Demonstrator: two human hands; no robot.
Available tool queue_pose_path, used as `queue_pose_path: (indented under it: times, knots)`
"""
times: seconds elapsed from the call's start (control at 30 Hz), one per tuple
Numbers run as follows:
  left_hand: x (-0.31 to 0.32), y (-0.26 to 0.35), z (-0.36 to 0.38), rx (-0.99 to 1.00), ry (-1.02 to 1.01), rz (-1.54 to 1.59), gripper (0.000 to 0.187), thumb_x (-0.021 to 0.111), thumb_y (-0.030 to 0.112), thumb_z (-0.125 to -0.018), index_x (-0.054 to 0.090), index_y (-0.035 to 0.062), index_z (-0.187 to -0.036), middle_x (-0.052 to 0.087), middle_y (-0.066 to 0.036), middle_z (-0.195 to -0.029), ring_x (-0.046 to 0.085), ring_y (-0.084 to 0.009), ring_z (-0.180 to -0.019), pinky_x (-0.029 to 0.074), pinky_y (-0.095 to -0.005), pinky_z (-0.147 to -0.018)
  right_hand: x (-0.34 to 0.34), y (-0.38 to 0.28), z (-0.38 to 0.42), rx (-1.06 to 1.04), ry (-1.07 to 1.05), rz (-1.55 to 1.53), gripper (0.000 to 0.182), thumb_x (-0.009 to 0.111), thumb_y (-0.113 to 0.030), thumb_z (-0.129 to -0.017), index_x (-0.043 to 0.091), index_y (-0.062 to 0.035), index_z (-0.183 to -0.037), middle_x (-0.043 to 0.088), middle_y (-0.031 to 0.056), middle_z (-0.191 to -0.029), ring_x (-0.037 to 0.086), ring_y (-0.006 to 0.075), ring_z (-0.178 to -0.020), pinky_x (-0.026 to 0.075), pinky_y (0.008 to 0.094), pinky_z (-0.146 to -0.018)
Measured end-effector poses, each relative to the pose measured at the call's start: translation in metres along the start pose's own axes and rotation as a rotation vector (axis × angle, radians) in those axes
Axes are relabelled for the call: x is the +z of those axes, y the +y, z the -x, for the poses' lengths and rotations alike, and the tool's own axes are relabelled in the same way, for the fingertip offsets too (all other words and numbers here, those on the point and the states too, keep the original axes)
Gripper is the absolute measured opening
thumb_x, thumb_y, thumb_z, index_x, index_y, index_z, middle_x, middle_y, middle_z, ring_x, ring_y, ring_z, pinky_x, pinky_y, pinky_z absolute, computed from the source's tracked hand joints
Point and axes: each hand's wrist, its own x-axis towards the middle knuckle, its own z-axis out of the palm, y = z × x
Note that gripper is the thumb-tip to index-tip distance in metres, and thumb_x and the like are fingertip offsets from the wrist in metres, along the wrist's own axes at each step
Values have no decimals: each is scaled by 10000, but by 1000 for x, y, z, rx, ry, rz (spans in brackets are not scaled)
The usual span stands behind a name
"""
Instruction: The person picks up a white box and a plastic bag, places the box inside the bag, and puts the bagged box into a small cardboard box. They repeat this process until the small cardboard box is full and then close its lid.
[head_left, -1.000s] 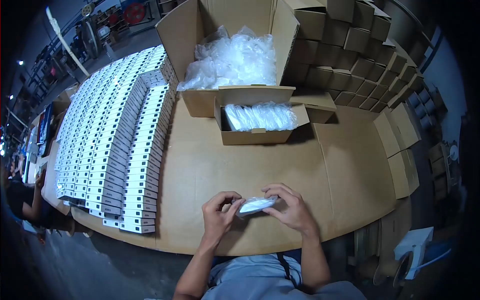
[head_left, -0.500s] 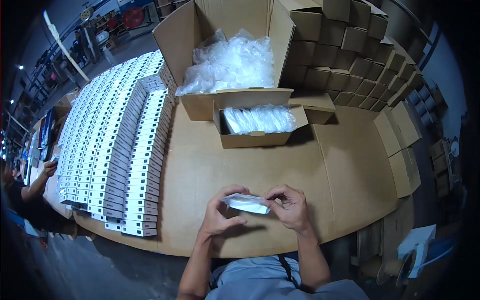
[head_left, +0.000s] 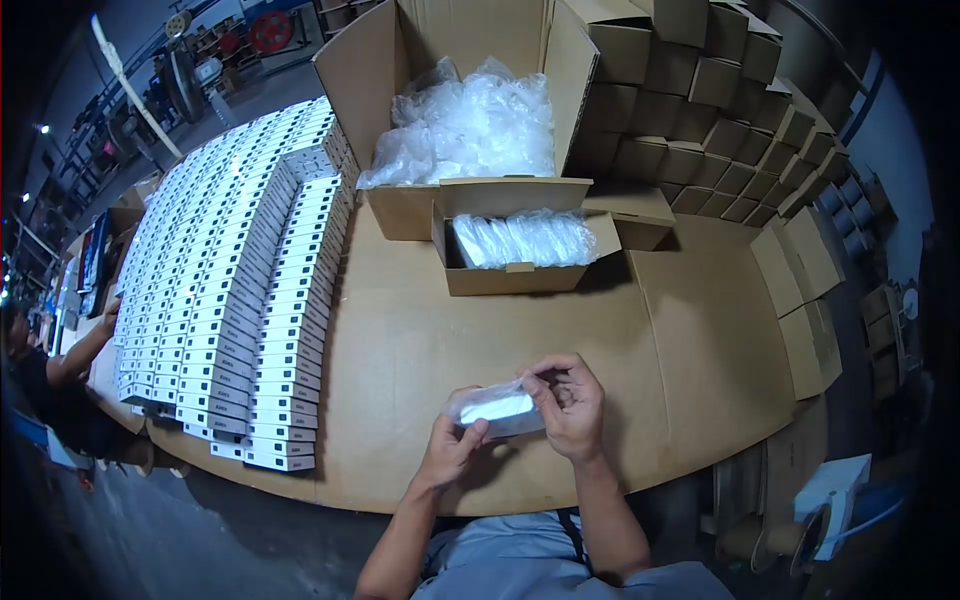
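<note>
Between my two hands, above the table near its front edge, is a small white box in a clear plastic bag [head_left: 498, 406]. My left hand [head_left: 455, 440] grips its left end, thumb across the front and fingers behind. At the upper right corner, my right hand [head_left: 567, 405] pinches the bag's edge between thumb and fingers. Beyond them stands an open cardboard box [head_left: 512, 282], holding a row of bagged white items [head_left: 525, 240]. Tall stacks of small white boxes [head_left: 225, 300] rise to the left of my hands.
A large open carton [head_left: 355, 75] full of clear plastic bags [head_left: 475, 120] stands at the back of the cardboard-covered table [head_left: 400, 350]. Many brown boxes [head_left: 690, 130] are piled at the back right. Another person [head_left: 70, 375] is beside the stacks at far left.
The bagged box has turned so its broad face shows. My left thumb has come down onto it, and my right hand has moved slightly left and up.
</note>
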Motion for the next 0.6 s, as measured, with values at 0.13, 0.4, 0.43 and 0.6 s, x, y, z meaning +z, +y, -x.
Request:
queue_pose_path:
  times: [0.13, 0.4, 0.43, 0.6]
  knots:
    - [5, 8, -6, 6, 83, 9, 273, 626, 170, -1033, 562, 88, -1286, 661, -48, -1140, 531, -46, -774, 460, -212, -671, 3, -5, -9, 40, -99, -155, 624, 826, -190, -883, 465, 29, -1342, 668, 164, -1174, 631, 196, -1105, 499, 337, -974]
    - [21, 30, -16, 166, 172, -216, 163, 585, 189, -1060, 661, 46, -1068, 679, -31, -1048, 562, -67, -809, 465, -240, -771, -18, 13, 11, 124, -182, 241, 151, 740, -71, -932, 721, 21, -1050, 719, 116, -1141, 671, 193, -1037, 522, 335, -938]
    - [21, 31, -17, 158, 217, -250, 188, 581, 201, -1064, 668, 38, -1035, 675, -23, -1018, 559, -65, -819, 459, -243, -777, -17, 12, 12, 187, -147, 189, 148, 735, -65, -932, 721, 17, -1055, 717, 127, -1148, 671, 200, -1043, 520, 335, -942]
    - [21, 32, -18, 144, 329, -274, 288, 565, 230, -1078, 691, 8, -945, 650, 3, -895, 540, -57, -834, 446, -247, -769, -10, 18, 11, -13, 142, 43, 118, 741, -57, -913, 749, -10, -1021, 707, 164, -1161, 674, 244, -1065, 511, 338, -965]
